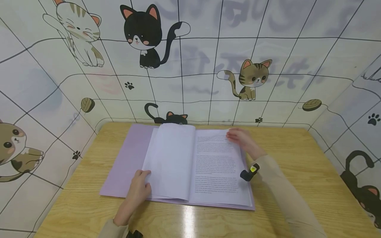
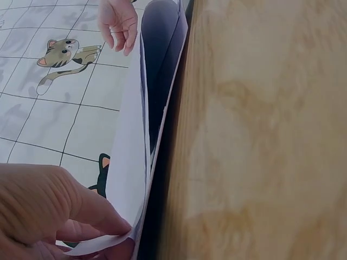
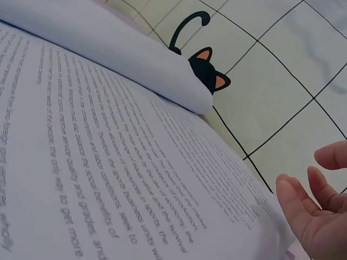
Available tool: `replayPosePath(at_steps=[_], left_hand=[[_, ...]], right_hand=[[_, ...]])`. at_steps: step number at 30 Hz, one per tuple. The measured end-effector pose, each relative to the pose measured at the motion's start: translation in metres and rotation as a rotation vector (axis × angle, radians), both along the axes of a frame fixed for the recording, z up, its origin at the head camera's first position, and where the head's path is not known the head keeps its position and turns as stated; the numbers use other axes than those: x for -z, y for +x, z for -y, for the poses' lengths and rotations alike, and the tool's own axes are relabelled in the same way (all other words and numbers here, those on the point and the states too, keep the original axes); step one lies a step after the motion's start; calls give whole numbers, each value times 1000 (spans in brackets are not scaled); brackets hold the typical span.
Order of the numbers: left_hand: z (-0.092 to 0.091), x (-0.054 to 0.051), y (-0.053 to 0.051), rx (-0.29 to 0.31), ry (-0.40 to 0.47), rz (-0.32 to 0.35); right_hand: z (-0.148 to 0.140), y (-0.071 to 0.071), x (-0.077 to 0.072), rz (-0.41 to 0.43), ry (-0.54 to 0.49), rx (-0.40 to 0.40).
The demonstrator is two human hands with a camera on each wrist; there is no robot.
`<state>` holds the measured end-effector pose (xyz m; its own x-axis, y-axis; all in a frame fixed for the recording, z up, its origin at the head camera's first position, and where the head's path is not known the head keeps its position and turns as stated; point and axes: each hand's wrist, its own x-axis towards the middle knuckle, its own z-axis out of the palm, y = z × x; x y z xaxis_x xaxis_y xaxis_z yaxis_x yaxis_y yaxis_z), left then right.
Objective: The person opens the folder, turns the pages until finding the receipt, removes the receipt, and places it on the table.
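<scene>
A purple folder (image 1: 128, 158) lies spread on the table with a stack of white sheets inside. The left-hand sheets (image 1: 171, 162) look blank and bow upward toward the middle; the right-hand page (image 1: 215, 165) is covered in printed text. At the lower left edge of the blank sheets, my left hand (image 1: 138, 186) pinches paper between thumb and fingers, as the left wrist view shows at the paper's edge (image 2: 100, 245). My right hand (image 1: 244, 140) is at the printed page's upper right corner. In the right wrist view its fingers (image 3: 320, 203) are loosely bent, thumb apart, gripping nothing.
The wooden table (image 1: 294, 158) extends around the folder on both sides and in front. Behind it rises a wall (image 1: 202, 89) with a grid and cartoon cats. A dark wrist camera (image 1: 250, 172) sits on the right wrist, over the printed page's edge.
</scene>
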<state>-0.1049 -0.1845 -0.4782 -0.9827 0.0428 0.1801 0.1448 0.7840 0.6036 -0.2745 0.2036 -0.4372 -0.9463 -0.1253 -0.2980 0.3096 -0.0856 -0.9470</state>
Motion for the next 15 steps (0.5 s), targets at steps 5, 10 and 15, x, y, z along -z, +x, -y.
replayPosePath(at_steps=[5, 10, 15], left_hand=[[1, 2, -2, 3, -21, -1], [2, 3, -3, 5, -25, 20], [2, 3, -3, 7, -26, 37]], right_hand=[[-7, -5, 3, 25, 104, 63], [-11, -12, 4, 46, 145, 101], [-18, -18, 8, 54, 192, 146]])
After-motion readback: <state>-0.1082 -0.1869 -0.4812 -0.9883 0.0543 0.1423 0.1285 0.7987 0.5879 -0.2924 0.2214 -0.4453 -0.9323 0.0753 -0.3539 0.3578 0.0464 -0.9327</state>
